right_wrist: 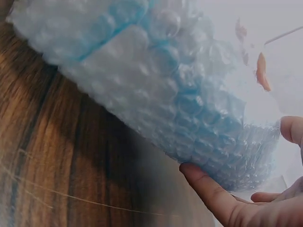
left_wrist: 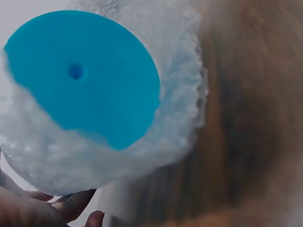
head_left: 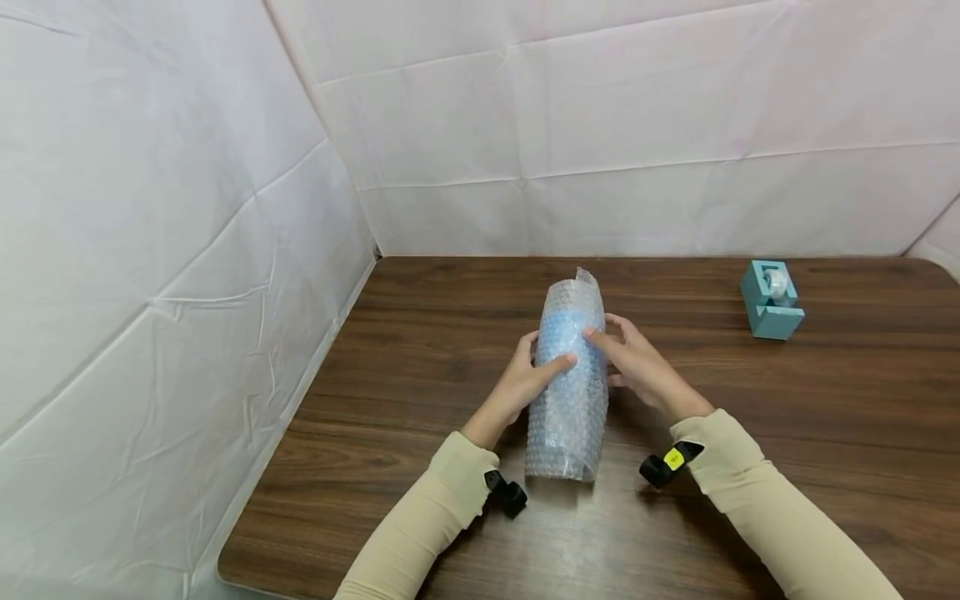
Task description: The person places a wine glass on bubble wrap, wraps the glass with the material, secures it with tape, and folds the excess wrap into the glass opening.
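A roll of bubble wrap (head_left: 567, 417) surrounds a light blue object, held between both hands over the table. On its left side the left hand (head_left: 521, 379) grips it, thumb on the upper face. The right hand (head_left: 641, 367) holds the right side, thumb on top and fingers along the side. In the left wrist view the wrap's open end shows a round blue face (left_wrist: 109, 85) with a small hole. The right wrist view shows fingertips of the right hand (right_wrist: 255, 198) against the bubbled surface (right_wrist: 208, 127).
A teal tape dispenser (head_left: 772, 321) with a clear roll stands at the back right of the brown wooden table (head_left: 420, 333). White cloth walls (head_left: 600, 108) rise behind the table and along its left side.
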The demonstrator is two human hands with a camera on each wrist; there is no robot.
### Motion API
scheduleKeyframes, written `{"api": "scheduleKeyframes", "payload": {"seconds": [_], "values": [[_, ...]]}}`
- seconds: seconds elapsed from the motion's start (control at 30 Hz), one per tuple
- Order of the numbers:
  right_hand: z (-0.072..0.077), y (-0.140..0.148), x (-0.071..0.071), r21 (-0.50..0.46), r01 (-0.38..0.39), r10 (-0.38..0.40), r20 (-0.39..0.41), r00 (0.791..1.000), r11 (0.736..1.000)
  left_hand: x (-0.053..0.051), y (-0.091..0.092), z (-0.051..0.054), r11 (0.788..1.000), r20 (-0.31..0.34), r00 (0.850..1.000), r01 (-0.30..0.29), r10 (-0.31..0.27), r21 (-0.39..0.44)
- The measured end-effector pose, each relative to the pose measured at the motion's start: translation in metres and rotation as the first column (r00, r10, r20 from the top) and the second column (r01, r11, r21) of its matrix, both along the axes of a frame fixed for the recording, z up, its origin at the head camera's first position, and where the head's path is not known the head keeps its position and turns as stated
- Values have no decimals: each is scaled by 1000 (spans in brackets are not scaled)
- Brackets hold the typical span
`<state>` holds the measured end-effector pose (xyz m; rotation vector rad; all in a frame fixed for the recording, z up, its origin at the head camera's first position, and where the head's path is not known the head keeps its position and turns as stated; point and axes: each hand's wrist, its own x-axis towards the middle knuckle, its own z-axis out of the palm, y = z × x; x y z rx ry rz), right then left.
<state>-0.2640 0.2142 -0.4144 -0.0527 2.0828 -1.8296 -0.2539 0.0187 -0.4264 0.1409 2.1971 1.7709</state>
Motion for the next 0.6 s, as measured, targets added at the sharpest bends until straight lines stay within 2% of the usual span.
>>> {"api": "scheduleKeyframes", "payload": {"seconds": [0.13, 0.33, 0.6], "values": [[8, 2, 2, -42, 19, -20, -37, 999, 999, -3, 2, 7, 1000, -28, 999, 19, -19, -8], [22, 5, 5, -70, 65, -72, -104, 992, 995, -5, 4, 25, 999, -89, 995, 38, -38, -9], [35, 7, 11, -56, 113, -123, -233, 965, 992, -9, 5, 37, 996, -185, 979, 86, -80, 26]]}}
